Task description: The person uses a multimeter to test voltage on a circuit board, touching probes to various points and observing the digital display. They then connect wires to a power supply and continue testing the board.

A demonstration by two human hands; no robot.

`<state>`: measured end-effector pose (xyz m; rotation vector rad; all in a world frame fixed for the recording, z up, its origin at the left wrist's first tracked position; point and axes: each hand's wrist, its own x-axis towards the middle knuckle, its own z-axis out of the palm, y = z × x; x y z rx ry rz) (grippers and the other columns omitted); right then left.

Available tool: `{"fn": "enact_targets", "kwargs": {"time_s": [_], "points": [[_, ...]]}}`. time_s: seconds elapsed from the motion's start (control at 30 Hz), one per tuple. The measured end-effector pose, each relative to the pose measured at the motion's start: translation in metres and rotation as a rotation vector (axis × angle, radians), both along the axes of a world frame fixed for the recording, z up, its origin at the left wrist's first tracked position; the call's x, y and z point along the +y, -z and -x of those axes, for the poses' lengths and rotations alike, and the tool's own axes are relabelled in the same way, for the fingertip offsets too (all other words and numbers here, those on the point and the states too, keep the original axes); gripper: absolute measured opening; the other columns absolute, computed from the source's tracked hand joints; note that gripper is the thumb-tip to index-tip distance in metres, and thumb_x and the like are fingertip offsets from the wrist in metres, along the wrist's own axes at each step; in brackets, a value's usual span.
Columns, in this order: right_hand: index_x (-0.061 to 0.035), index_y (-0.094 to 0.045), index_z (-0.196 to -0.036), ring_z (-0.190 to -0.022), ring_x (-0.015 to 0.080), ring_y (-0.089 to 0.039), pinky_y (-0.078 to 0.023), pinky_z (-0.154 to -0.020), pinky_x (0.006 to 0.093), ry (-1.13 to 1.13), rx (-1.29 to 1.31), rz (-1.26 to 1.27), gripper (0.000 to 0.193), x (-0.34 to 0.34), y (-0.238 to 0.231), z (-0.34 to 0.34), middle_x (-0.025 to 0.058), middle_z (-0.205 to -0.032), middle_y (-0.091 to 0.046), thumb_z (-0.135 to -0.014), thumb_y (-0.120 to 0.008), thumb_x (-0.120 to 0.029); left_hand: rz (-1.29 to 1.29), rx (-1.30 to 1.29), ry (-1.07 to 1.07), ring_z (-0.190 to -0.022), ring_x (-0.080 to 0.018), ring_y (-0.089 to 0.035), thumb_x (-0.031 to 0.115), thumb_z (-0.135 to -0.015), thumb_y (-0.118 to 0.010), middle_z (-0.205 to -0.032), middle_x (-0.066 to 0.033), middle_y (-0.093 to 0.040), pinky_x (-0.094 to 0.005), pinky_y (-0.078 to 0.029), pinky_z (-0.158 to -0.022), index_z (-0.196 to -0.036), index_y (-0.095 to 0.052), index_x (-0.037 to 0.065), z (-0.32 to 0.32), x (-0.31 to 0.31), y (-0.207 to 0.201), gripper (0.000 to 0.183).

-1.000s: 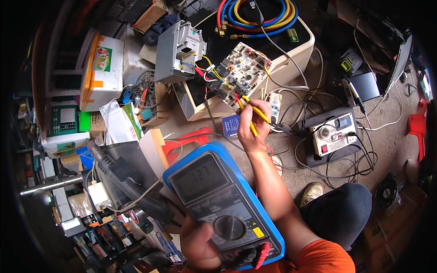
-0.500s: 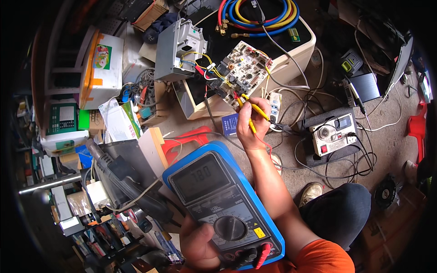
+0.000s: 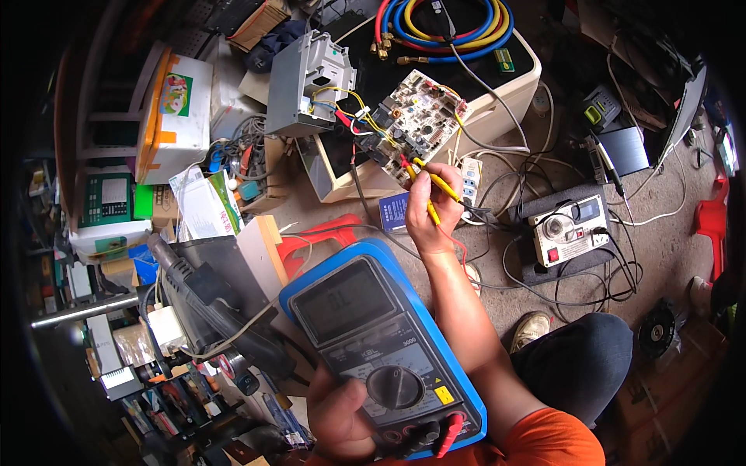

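Gripped in my left hand (image 3: 342, 415) is a blue-edged digital multimeter (image 3: 392, 342), tilted, its screen facing up and two plugs in its lower end. My right hand (image 3: 435, 213) pinches two yellow test probes (image 3: 441, 189) together. Their tips reach the near edge of a pale circuit board (image 3: 426, 113) crowded with components; whether they touch metal is too small to tell. Yellow and other wires (image 3: 359, 109) link the board to a grey metal-and-plastic housing (image 3: 311, 85) at its left.
A cream cabinet (image 3: 497, 93) with a black top bears the board and coiled coloured hoses (image 3: 451, 31). Right on the floor sits a white control box (image 3: 569, 231) among tangled cables. A red stool (image 3: 315, 241) and a white box (image 3: 183, 116) stand left, beside crowded shelves.
The multimeter's screen reading has changed from digits to a different, fainter display. My hands, the probes and the board stay almost where they were.
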<state>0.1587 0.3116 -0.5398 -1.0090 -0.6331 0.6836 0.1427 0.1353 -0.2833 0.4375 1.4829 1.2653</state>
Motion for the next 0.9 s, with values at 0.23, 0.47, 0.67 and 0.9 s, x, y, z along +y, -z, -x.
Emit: {"fn": "enact_targets", "kwargs": {"time_s": [0.23,0.47,0.67,0.9], "points": [[0.0012,-0.054,-0.113,-0.075,0.0135,-0.065,-0.054,-0.069,0.0261,-0.02,-0.108,-0.033,0.015,0.0,0.004,-0.001,0.0083,-0.103,-0.056,-0.101,-0.06,-0.004,-0.034,-0.064,-0.005,-0.124,-0.0308,-0.058,0.022,-0.08,-0.064,-0.134,-0.0198,-0.06,-0.0419,-0.042,-0.109,-0.14,-0.049,-0.01,0.004,-0.003,0.002,0.07],[0.0,-0.059,-0.109,-0.079,0.0145,-0.059,-0.048,-0.068,0.0256,-0.029,0.029,-0.031,0.016,-0.001,-0.002,0.001,0.0112,-0.1,-0.059,-0.094,-0.065,-0.001,-0.028,-0.105,0.025,-0.124,-0.0356,-0.059,0.021,-0.081,-0.066,-0.137,-0.0241,-0.059,-0.0464,-0.044,-0.108,-0.141,-0.046,-0.015,0.01,-0.005,0.005,0.072],[0.0002,-0.059,-0.109,-0.076,0.0153,-0.059,-0.049,-0.067,0.0264,-0.001,-0.039,-0.032,0.016,0.001,0.0,0.0,0.0119,-0.1,-0.059,-0.094,-0.065,-0.002,-0.042,-0.108,0.042,-0.125,-0.036,-0.059,0.019,-0.083,-0.066,-0.137,-0.0251,-0.059,-0.0462,-0.043,-0.11,-0.142,-0.045,-0.015,0.011,-0.004,0.006,0.072],[0.0004,-0.058,-0.109,-0.076,0.0154,-0.06,-0.05,-0.066,0.027,-0.017,0.006,-0.03,0.016,0.001,0.004,0.001,0.0121,-0.1,-0.059,-0.094,-0.064,-0.001,-0.078,-0.185,0.045,-0.126,-0.036,-0.058,0.02,-0.083,-0.067,-0.139,-0.025,-0.058,-0.0455,-0.042,-0.111,-0.143,-0.043,-0.015,0.011,-0.003,0.008,0.073]]}}
